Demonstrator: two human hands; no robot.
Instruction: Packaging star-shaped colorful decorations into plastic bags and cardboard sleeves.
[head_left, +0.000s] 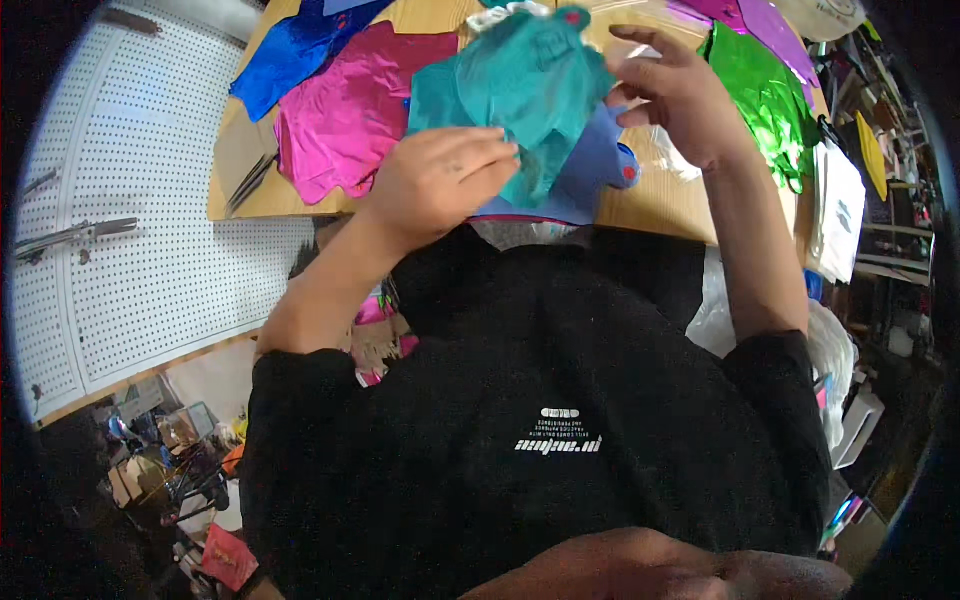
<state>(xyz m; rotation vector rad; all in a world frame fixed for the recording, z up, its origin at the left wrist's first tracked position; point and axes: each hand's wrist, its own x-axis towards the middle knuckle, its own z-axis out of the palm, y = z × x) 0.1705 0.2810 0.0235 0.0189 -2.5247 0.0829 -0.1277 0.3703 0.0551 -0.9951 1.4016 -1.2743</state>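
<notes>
My left hand (440,180) is closed at the lower left of a thin teal foil-like piece (530,80), pinching it near the fingertips. The teal piece looks soft and slightly blurred, and a rounded tab with a red dot sticks up at its top. Beside its right edge, my right hand (670,90) has its fingers spread; whether a fingertip touches the teal piece I cannot tell. Partly hidden beneath lies a periwinkle blue piece (590,180), also with a red-dotted tab.
Crumpled pink foil (340,110) and shiny blue foil (290,60) lie on the wooden table (670,215) at left, near dark scissors-like tools (250,185). Green foil (760,100) and purple foil (775,35) lie at right. White pegboard (170,200) stands on the left; a white packet (838,215) is by the table's right edge.
</notes>
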